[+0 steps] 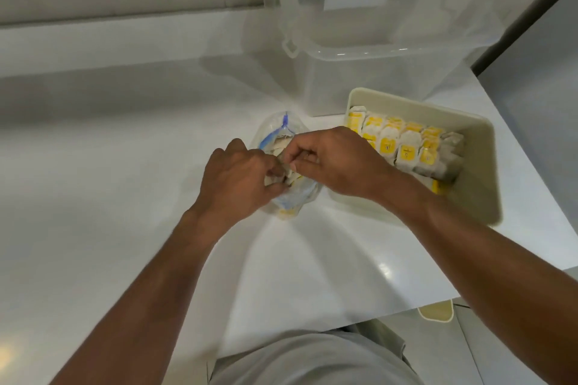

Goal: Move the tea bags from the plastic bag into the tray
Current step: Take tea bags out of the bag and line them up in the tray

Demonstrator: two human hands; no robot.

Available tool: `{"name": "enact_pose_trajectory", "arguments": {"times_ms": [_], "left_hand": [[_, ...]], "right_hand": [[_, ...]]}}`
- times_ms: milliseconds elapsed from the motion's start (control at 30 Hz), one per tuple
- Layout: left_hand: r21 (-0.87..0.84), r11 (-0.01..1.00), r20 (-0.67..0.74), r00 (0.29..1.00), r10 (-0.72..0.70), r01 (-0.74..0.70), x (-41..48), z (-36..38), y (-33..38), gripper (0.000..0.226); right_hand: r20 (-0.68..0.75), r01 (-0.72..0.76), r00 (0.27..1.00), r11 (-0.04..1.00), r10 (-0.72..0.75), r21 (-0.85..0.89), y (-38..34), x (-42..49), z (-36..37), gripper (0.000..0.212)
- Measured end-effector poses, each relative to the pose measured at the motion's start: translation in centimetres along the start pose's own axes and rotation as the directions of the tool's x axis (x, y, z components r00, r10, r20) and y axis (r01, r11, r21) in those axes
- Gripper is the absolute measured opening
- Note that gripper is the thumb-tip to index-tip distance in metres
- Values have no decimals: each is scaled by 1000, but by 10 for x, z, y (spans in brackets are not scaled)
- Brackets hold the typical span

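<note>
A clear plastic bag (275,134) with a blue zip strip lies on the white counter, holding pale tea bags. Both hands are at its mouth. My left hand (234,178) has curled fingers gripping tea bags (289,176) at the bag's near side. My right hand (331,159) pinches tea bags at the bag's opening, fingers curled. To the right sits a cream tray (481,147) holding rows of tea bags with yellow tags (406,147). My right forearm crosses the tray's near left corner.
A large clear plastic storage box (375,50) with a latch stands behind the tray. The white counter (125,166) ends at its right edge beside the tray. A cream object (434,312) sits on the floor below the counter's front edge.
</note>
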State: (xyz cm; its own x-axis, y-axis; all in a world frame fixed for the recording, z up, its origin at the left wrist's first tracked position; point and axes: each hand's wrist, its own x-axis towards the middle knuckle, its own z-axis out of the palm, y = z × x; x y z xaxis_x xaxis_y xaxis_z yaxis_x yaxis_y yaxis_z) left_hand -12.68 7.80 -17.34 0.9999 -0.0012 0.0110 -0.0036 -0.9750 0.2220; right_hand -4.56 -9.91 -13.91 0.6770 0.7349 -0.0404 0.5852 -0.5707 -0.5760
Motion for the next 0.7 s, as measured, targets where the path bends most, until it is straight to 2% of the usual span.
{"name": "enact_pose_trajectory", "arguments": {"times_ms": [67, 133, 267, 367, 467, 600, 700], "left_hand": [[59, 998, 33, 999, -6, 4, -4, 9, -1, 40], [112, 994, 35, 999, -24, 20, -8, 14, -5, 46], [163, 984, 42, 996, -75, 68, -12, 20, -10, 57], [132, 983, 54, 989, -139, 131, -10, 25, -14, 60], [32, 987, 51, 986, -156, 155, -6, 26, -15, 49], [42, 984, 0, 985, -173, 173, 5, 25, -10, 36], [87, 970, 60, 971, -232, 227, 15, 29, -2, 42]], "right_hand": [[48, 51, 998, 974, -42, -222, -4, 5, 11, 17], [68, 65, 997, 926, -43, -372, -3, 7, 18, 22], [200, 147, 980, 747, -19, -648, 2, 12, 21, 25], [205, 103, 977, 718, 56, -689, 2, 17, 19, 25], [166, 63, 984, 729, 71, -682, 3, 23, 22, 28], [95, -27, 990, 799, 105, -601, 1, 28, 26, 31], [102, -57, 985, 824, 138, -564, 2, 34, 31, 31]]}}
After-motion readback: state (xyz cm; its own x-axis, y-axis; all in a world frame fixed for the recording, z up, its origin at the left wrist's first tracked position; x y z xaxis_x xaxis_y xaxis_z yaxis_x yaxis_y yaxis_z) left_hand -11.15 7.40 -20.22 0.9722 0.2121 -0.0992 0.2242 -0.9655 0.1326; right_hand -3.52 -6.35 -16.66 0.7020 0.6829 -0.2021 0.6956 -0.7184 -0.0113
